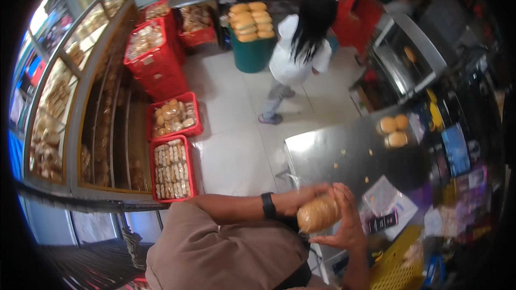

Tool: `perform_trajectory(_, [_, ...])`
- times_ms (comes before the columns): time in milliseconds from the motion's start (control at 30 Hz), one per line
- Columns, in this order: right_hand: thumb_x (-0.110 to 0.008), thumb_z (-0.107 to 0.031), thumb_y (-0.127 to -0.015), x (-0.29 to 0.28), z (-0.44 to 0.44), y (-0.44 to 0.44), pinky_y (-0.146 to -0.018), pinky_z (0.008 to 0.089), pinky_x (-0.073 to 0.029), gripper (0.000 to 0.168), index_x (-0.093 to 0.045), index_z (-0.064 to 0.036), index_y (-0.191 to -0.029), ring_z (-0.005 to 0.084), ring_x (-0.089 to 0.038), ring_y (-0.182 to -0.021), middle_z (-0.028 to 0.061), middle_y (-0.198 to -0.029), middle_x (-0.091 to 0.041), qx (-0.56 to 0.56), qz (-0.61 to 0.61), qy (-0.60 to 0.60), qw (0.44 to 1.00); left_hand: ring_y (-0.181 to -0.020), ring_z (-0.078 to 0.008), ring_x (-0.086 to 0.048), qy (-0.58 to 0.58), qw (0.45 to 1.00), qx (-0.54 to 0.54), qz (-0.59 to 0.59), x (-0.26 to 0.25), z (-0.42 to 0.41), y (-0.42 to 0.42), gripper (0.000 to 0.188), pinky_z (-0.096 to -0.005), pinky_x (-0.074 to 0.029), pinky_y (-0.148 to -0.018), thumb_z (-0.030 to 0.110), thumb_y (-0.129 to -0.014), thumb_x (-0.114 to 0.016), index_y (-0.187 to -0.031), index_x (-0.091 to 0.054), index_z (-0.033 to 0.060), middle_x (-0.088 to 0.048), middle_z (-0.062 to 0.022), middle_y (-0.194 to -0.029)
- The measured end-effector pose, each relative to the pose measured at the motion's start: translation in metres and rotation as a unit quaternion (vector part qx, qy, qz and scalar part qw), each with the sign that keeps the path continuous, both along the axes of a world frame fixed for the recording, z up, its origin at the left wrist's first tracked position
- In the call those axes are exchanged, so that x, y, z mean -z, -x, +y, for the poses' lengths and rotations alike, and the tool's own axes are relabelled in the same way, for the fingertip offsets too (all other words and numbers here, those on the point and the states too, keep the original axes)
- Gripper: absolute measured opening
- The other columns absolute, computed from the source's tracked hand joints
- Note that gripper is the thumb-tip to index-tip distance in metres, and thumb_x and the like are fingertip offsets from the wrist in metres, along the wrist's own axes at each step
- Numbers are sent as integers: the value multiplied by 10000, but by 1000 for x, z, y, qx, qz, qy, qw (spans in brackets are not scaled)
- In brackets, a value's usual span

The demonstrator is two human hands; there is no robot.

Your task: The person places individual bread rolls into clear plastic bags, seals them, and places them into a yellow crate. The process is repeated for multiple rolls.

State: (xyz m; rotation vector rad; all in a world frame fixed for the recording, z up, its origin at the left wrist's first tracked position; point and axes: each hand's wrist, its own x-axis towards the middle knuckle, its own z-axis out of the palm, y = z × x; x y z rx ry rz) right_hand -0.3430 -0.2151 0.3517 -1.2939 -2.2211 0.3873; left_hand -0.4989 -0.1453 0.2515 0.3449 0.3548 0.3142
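Observation:
Between my two hands is a golden loaf of bread (318,214) in clear, shiny plastic wrap. My right hand (347,219) cups its right side, fingers over the far end and thumb below. My left hand (297,200), a dark band on its wrist, grips the loaf's upper left side; some of its fingers are blurred or hidden. Just beyond the loaf is a steel table (322,161) with crumbs on it. Several bread rolls (393,129) lie at its far right. Near my right hand are white plastic bags (389,201) and a dark phone-like item (382,222).
Red crates (193,129) of packed bread line the left, beside a glass-fronted display case (72,129). A person in white (296,52) walks across the tiled floor. Loaves top a green bin (252,54) at the back. A yellow crate (395,266) sits at lower right.

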Motion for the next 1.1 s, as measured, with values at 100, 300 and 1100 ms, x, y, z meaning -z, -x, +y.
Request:
perform_trajectory(100, [-858,-405,-740,49,-9,-17,-1007,533,-474,769,-520,-34,-1323,394,-550,-1249,191,-1317,-569,50,-21,-142,988,-1171,-233,-635,63,998,-28,-6,3,10,-9,515,-387,-531,-1015,436,-1099,-340,-1343,-534,25,-627,-129,-1297])
perform_trajectory(300, [-834,-399,-775,82,-53,-24,-1002,508,-498,747,-522,-40,-1352,348,-591,-1225,203,-1331,-579,248,89,40,964,-1311,-250,-525,-236,945,-228,10,-1,26,-31,649,-369,-397,-1142,476,-1105,-222,-1415,-487,-28,-496,-148,-1471])
perform_trajectory(1100, [-794,-185,-850,111,-303,-119,-775,384,-577,358,-653,-106,-1170,263,-657,-1067,96,-1205,-660,497,302,141,801,-1244,-235,-552,-370,871,315,-73,23,-139,-213,670,-356,-428,-1090,509,-1095,-244,-1230,-662,3,-621,-139,-1184])
